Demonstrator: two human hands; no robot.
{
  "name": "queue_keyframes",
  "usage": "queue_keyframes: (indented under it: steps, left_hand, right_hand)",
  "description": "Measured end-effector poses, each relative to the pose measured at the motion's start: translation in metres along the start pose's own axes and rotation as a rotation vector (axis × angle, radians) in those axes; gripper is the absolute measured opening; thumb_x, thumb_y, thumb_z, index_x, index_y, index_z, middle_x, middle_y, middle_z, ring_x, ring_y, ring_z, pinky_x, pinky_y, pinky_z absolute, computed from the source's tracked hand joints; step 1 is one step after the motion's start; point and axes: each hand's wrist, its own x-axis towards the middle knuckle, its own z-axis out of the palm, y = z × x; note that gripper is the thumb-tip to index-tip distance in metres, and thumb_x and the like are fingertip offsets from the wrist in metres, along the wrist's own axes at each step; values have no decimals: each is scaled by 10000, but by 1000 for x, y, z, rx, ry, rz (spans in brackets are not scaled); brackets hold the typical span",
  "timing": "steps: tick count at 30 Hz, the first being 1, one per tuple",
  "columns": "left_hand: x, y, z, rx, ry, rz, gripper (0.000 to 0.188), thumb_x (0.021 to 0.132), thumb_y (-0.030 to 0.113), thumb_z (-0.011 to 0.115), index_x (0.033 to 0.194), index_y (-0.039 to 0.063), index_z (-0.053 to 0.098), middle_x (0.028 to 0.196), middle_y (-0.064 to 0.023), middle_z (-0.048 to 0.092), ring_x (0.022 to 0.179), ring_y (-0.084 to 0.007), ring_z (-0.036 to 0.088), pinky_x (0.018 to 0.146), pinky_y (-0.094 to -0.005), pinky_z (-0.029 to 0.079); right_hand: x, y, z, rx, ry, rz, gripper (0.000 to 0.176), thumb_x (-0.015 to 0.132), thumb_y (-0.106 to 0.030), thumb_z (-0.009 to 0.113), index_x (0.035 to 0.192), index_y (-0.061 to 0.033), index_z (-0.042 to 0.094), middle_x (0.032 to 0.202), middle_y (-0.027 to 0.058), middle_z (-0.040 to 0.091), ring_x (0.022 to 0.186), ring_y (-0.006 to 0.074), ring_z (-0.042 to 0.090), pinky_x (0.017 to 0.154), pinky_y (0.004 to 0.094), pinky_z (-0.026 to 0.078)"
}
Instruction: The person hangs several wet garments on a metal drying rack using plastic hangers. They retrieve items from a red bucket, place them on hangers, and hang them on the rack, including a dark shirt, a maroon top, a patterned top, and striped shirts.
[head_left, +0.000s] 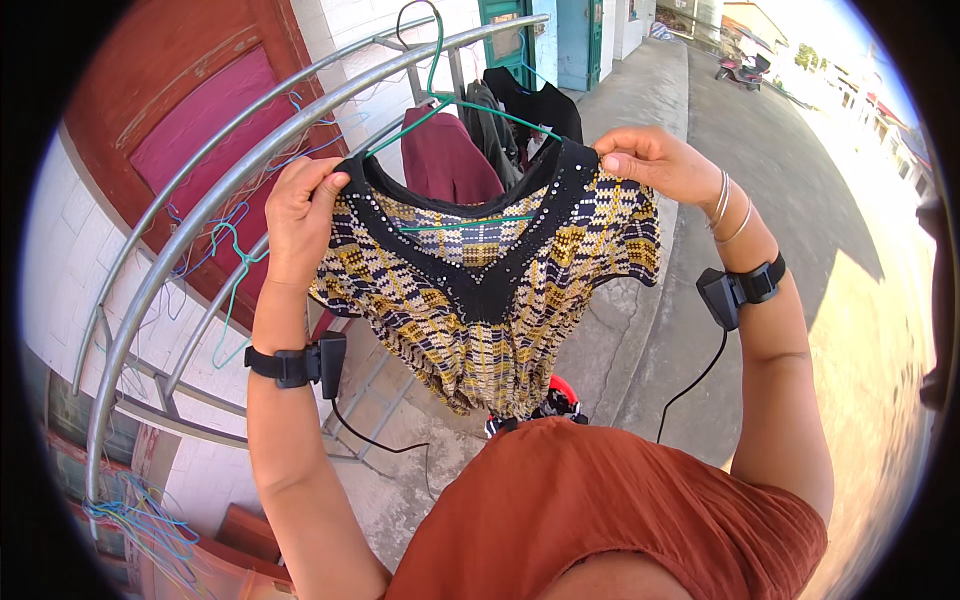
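A short-sleeved patterned top (480, 360) in yellow, navy and cream hangs on a green wire hanger (499, 114). Shiny studs dot its black neckline (491, 289). My left hand (300, 214) pinches the left shoulder between thumb and fingers. On the opposite shoulder, my right hand (652, 161) grips the fabric the same way. The hanger's lower bar shows through the neck opening, and its hook rises beside the curved metal rail (300, 101); I cannot tell whether the hook bears on the rail.
Behind the top hang a maroon garment (446, 161) and a black shirt (544, 109). An unused green hanger (241, 259) dangles at left. Many wire hangers (139, 510) bunch at the rack's lower end. A red-rimmed container (564, 391) holds cloth below. A scooter (742, 73) stands far off.
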Motion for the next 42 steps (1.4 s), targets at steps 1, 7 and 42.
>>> queue_keyframes:
  steps: [1, 7, 42]
  left_hand:
    - [2, -2, 3, -7, 1, -13, 183, 894, 98, 657, 1031, -25, 651, 819, -46, 584, 765, -138, 532, 733, -258, 435]
    - [10, -10, 20, 121, 129, 44, 133, 851, 156, 671, 898, 34, 651, 784, -104, 590, 800, -292, 572, 772, -371, 440]
    - [-220, -14, 66, -56, -112, -748, 264, 865, 113, 670, 1115, 34, 647, 1062, -139, 640, 915, -229, 652, 747, -333, 525]
  right_hand:
    - [3, -1, 1, -149, 9, 8, 273, 971, -275, 594, 1059, -17, 611, 827, -28, 609, 764, 38, 509, 689, 223, 437]
    - [13, -10, 20, -459, 157, -58, 240, 955, -273, 594, 1018, -42, 584, 686, 64, 534, 634, 144, 494, 606, 300, 420]
    - [174, 16, 71, -717, 331, -1, 238, 917, -206, 594, 1099, -56, 624, 970, 207, 663, 933, 387, 621, 815, 445, 483]
